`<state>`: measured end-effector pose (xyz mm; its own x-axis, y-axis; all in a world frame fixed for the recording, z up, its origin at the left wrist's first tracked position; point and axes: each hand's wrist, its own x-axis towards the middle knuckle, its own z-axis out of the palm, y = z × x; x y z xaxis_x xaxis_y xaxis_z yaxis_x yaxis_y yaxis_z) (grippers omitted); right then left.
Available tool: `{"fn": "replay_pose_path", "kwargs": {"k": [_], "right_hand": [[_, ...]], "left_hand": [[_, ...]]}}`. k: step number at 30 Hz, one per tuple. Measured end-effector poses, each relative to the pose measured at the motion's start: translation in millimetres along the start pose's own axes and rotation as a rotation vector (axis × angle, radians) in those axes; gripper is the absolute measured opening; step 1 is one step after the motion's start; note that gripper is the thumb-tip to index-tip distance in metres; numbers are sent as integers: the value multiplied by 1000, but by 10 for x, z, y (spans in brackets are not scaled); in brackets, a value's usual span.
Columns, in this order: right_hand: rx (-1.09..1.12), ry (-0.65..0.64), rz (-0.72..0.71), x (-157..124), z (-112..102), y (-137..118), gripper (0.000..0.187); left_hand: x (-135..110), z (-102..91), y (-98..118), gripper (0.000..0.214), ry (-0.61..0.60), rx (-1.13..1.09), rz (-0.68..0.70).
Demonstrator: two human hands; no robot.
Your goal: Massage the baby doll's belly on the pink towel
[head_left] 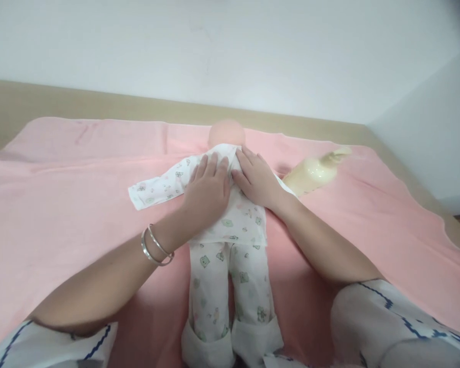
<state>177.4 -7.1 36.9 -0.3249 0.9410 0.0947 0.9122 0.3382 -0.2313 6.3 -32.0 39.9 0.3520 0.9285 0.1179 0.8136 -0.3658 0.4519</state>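
Observation:
A baby doll lies on a pink blanket, its head away from me, dressed in a white printed top and matching trousers. My left hand lies flat on the doll's chest, fingers stretched out toward the collar; two silver bangles ring the wrist. Beside it, my right hand rests on the top with fingers pressed flat near the neck. The doll's left sleeve lies spread out to the left. Its bare right arm sticks out to the right.
The blanket covers a bed with a beige wooden frame along a white wall. The bed's right edge runs diagonally, with floor beyond. My patterned sleeves show at the bottom corners.

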Motion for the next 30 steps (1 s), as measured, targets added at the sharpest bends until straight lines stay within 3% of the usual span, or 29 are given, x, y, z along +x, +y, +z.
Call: {"fn": "replay_pose_path", "kwargs": {"k": [4, 8, 13, 17, 24, 30], "right_hand": [[-32, -44, -3, -15, -54, -3, 68], [-97, -44, 23, -123, -69, -155, 68], [-147, 33, 39, -332, -13, -421, 65], [-105, 74, 48, -391, 14, -479, 62], [58, 45, 69, -150, -16, -217, 62], [66, 13, 133, 18, -16, -37, 62]], "left_hand": [[-28, -32, 49, 55, -17, -33, 32], [96, -59, -76, 57, -44, -123, -14], [300, -7, -291, 59, 46, -128, 6], [343, 35, -352, 56, 126, -112, 38], [107, 29, -127, 54, 112, -72, -6], [-136, 87, 97, 53, 69, -12, 61]]}}
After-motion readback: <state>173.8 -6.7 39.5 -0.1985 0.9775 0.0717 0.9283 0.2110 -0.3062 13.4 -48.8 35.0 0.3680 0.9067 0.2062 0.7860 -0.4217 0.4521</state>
